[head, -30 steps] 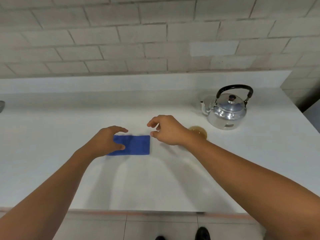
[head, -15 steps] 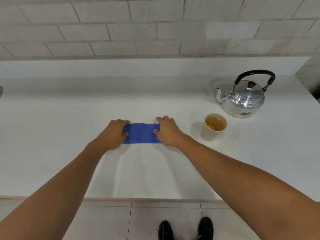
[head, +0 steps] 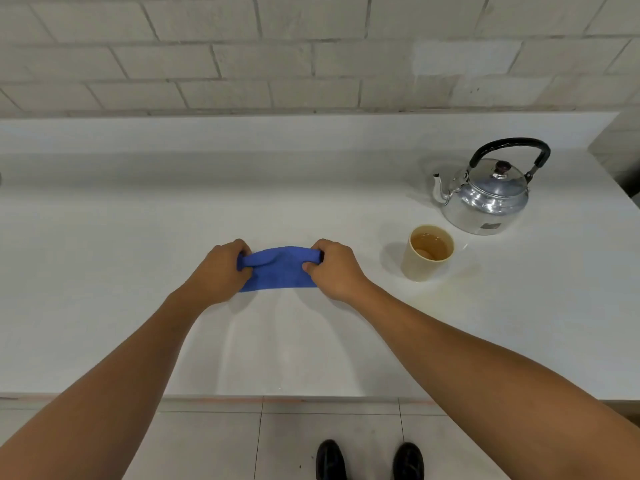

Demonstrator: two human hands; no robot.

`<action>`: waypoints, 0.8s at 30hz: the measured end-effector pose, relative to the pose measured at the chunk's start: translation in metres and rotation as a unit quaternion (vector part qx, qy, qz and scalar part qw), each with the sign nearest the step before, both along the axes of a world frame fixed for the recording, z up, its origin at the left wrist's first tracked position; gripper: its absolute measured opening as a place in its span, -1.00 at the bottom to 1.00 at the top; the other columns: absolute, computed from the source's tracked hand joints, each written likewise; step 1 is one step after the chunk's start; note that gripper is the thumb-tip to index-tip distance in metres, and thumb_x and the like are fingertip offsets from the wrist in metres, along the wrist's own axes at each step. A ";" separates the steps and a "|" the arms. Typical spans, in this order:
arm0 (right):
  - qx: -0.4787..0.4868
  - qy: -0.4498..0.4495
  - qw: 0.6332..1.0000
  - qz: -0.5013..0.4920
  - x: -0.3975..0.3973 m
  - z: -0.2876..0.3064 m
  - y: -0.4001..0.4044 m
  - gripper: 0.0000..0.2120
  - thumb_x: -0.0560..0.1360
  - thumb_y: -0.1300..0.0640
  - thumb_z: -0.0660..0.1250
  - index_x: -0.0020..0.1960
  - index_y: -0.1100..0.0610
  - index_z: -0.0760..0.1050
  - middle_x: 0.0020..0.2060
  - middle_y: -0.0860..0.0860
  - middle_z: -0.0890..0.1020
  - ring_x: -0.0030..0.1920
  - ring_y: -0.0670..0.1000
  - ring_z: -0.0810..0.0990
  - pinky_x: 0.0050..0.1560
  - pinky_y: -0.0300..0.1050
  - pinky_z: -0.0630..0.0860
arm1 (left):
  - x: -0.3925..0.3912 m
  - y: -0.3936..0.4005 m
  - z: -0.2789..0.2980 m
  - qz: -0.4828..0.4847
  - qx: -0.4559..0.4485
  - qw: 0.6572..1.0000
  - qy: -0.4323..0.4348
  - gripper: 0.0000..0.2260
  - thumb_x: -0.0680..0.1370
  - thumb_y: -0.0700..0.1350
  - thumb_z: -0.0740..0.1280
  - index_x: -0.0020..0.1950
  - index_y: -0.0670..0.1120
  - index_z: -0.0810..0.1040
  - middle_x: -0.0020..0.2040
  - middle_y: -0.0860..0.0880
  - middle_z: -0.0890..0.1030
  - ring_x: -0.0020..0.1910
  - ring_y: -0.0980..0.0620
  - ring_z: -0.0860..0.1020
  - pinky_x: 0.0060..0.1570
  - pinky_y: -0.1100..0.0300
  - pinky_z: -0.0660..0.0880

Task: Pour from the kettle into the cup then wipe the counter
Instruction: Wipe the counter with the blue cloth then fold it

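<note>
A blue cloth lies mid-counter, its far edge lifted and curling toward me. My left hand pinches the cloth's left end and my right hand pinches its right end. To the right stands a beige cup holding amber liquid, a hand's width from my right hand. Behind the cup sits a shiny metal kettle with a black handle, its spout pointing left. All of this rests on the white counter.
A low white backsplash ledge and a brick wall run along the counter's far side. The counter's front edge is near me, with tiled floor and my shoes below. A faint wet patch shows around the cup's base.
My right hand came down onto the cloth's right end. Both hands went from lying flat on it to gripping its ends, and the far edge has risen off the counter.
</note>
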State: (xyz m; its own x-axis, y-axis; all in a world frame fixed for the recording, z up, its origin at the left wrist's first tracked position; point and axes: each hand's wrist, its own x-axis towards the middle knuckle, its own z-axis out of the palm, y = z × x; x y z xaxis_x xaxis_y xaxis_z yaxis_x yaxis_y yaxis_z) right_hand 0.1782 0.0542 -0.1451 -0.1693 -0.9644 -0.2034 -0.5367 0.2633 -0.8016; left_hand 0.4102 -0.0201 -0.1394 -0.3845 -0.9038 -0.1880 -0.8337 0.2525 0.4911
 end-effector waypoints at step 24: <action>0.051 -0.058 0.985 -0.152 -0.174 0.010 0.195 -0.86 0.53 0.25 0.38 0.00 0.03 0.61 -0.08 0.00 0.72 -0.01 0.02 0.67 0.01 -0.02 0.61 | -0.152 0.172 -0.012 -0.031 0.183 0.953 0.242 -0.81 0.55 -0.18 0.45 0.03 0.12 0.63 -0.01 0.16 0.69 -0.07 0.07 0.70 -0.09 0.21 0.62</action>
